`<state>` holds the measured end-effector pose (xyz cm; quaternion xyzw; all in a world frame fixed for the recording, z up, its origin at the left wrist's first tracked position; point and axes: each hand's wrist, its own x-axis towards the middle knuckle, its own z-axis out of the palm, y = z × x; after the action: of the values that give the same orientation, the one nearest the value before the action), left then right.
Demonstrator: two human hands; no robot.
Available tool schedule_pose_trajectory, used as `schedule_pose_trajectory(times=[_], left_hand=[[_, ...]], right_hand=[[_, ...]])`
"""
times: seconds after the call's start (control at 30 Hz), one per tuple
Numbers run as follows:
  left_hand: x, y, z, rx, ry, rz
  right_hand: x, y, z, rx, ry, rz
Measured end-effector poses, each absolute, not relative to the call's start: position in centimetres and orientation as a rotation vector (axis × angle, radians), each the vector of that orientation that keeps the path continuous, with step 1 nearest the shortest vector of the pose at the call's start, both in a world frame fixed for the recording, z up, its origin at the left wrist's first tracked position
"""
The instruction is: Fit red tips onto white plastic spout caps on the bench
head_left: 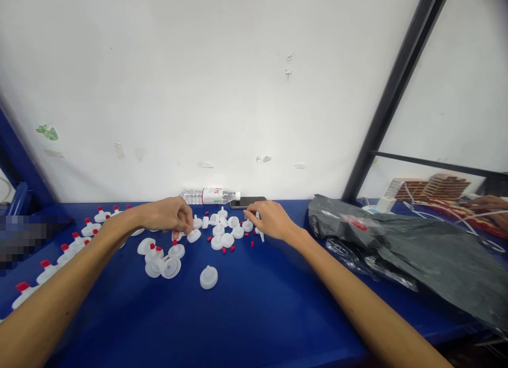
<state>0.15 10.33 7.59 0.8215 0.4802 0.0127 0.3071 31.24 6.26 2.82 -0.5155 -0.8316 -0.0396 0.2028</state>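
My left hand [172,215] is closed in a pinch on a white plastic spout cap [179,235], mostly covered by the fingers. Another white spout cap [193,235] lies right beside its fingertips. At the right of the loose pile, my right hand [273,220] has its fingers bent together over white parts; what they grip is hidden. The pile of white caps [227,240] sits between the hands, with several small red tips [224,250] scattered around it. Nearer me lie a single white cap [208,277] and a cluster of caps [171,267], some with red tips.
Red-tipped white caps [46,271] stand in a row along the left. A plastic water bottle [212,196] and a phone [246,202] lie by the wall. Grey plastic bags [400,246] cover the right side of the blue table [246,320]. Another person's hand [486,204] shows beyond the black post.
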Motion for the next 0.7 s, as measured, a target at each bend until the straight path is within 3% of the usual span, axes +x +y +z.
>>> schedule_pose_trajectory(times=[0.7], left_hand=[[1.5,9.6,7.9,2.300,1.318,0.039]], right_hand=[[31.3,6.6,2.7,-1.416,-2.345,-0.106]])
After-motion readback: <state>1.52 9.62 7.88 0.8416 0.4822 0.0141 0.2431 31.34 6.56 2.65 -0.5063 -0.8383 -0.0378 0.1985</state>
